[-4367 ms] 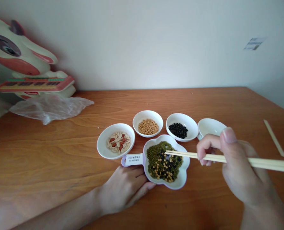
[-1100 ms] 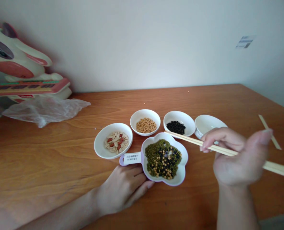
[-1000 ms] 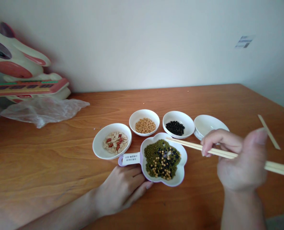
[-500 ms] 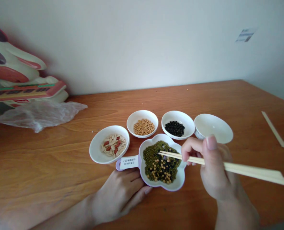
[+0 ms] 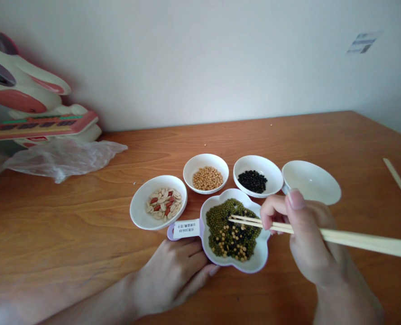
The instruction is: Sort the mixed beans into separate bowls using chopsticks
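My right hand point(image 5: 310, 234) pinches a pair of pale wooden chopsticks point(image 5: 345, 238). Their tips, slightly apart, reach down to the beans in a white, purple-edged flower-shaped dish point(image 5: 261, 257). Green mung beans point(image 5: 220, 214) fill much of it, mixed with black beans and yellow soybeans. I cannot make out anything between the tips. My left hand point(image 5: 176, 271) steadies the dish from the near left, thumb against its rim, the other fingertips hidden under the labelled handle point(image 5: 185, 229). Behind stand white bowls of peanuts point(image 5: 164, 204), soybeans point(image 5: 207, 178) and black beans point(image 5: 252, 181).
Another white bowl point(image 5: 313, 180) stands at the right, partly behind my right hand. A pale wooden strip point(image 5: 399, 184) lies at the table's far right. On the left are a crumpled clear plastic bag point(image 5: 65, 158) and a cow-shaped toy keyboard point(image 5: 44, 126) against the wall.
The whole view has shifted slightly, so everything sits a little further right. The chopstick tips are spread a bit wider over the beans. My left hand stays at the dish.
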A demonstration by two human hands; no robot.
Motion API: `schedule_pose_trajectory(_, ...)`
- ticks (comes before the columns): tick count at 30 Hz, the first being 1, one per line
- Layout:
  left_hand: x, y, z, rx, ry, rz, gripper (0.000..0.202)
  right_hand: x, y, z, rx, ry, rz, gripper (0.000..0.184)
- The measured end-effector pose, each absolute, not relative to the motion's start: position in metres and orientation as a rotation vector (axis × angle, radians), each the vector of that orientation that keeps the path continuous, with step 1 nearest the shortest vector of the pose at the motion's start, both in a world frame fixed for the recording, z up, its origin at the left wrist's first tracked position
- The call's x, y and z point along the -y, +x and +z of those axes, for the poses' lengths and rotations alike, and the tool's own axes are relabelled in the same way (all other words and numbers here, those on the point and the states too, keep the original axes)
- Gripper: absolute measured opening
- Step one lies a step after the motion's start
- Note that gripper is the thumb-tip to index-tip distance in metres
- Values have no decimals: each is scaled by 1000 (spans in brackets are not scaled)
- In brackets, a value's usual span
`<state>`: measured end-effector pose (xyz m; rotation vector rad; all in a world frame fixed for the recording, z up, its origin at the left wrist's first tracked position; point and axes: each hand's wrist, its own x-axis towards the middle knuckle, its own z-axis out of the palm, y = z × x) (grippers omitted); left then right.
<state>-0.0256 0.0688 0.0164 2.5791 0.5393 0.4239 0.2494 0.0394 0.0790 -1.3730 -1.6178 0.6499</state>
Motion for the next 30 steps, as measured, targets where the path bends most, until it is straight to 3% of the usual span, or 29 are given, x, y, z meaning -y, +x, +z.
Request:
schedule_pose_trajectory(12, -68, -26, 15, -537, 2585, 436, 25, -42, 244, 80, 1657, -1344, 586, 61)
schedule_pose_trajectory(30, -68, -26, 13, -532, 2594, 435, 25, -33, 247, 84, 1469, -1313, 390, 76)
